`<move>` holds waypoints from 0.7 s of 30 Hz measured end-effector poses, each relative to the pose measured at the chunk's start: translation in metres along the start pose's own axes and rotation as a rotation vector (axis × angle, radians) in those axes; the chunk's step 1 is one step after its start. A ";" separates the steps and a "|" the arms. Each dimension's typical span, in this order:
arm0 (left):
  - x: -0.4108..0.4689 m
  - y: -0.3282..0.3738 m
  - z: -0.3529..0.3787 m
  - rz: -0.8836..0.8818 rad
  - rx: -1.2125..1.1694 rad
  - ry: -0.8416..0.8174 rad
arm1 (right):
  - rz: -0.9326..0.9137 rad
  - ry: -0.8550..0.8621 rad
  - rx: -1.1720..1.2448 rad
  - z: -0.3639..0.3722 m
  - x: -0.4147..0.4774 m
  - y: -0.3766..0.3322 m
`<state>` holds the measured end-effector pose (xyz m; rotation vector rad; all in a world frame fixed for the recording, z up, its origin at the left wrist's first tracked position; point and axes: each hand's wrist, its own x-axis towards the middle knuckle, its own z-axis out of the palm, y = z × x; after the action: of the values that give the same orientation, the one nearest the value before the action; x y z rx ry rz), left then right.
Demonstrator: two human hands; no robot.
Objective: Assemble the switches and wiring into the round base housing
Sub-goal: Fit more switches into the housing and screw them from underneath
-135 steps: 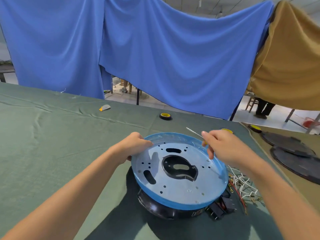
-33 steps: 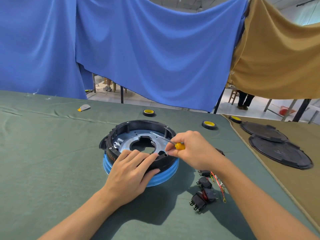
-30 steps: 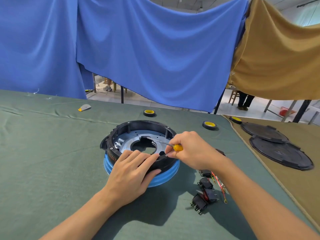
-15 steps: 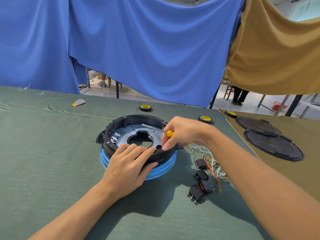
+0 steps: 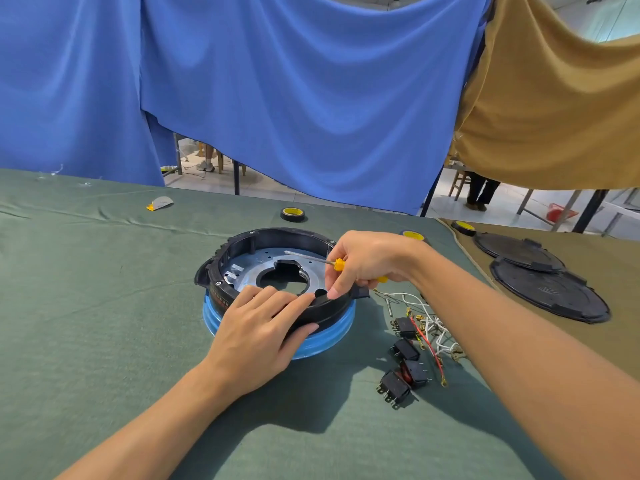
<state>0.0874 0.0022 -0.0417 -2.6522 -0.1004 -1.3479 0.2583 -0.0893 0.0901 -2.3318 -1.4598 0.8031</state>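
Note:
The round base housing [image 5: 242, 251], black-walled with a blue rim underneath and a metal plate inside, lies open side up on the green cloth. My left hand [image 5: 256, 334] rests on its near rim with the fingers stretched over the edge. My right hand [image 5: 367, 261] holds a small yellow-handled screwdriver [image 5: 337, 264], whose shaft points left across the housing, while its thumb touches the near rim. Several black rocker switches [image 5: 403, 370] and a tangle of white and red wires [image 5: 429, 327] lie on the cloth to the right of the housing.
Black tape rolls with yellow cores [image 5: 293, 213] [image 5: 464, 226] sit at the back. Two black round covers [image 5: 549, 292] lie on the brown cloth at right. A small grey and yellow object [image 5: 160, 203] lies far left. Blue and tan drapes hang behind.
The housing was flipped from blue side up to open side up. Over the last second my right hand with the screwdriver drew toward the near rim, thumb now touching it; my left hand stays on the rim.

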 end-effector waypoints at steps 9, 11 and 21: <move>-0.001 0.002 0.001 -0.011 0.020 0.010 | -0.004 0.262 0.201 0.005 -0.009 0.027; 0.000 0.004 -0.001 -0.018 0.041 -0.002 | 0.029 0.426 0.407 0.005 -0.011 0.049; 0.019 0.027 0.000 -0.029 0.172 -0.059 | 0.431 0.659 -0.094 0.043 0.015 0.114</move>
<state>0.1021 -0.0247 -0.0301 -2.5554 -0.2516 -1.2102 0.3220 -0.1300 -0.0062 -2.6499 -0.7422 0.0085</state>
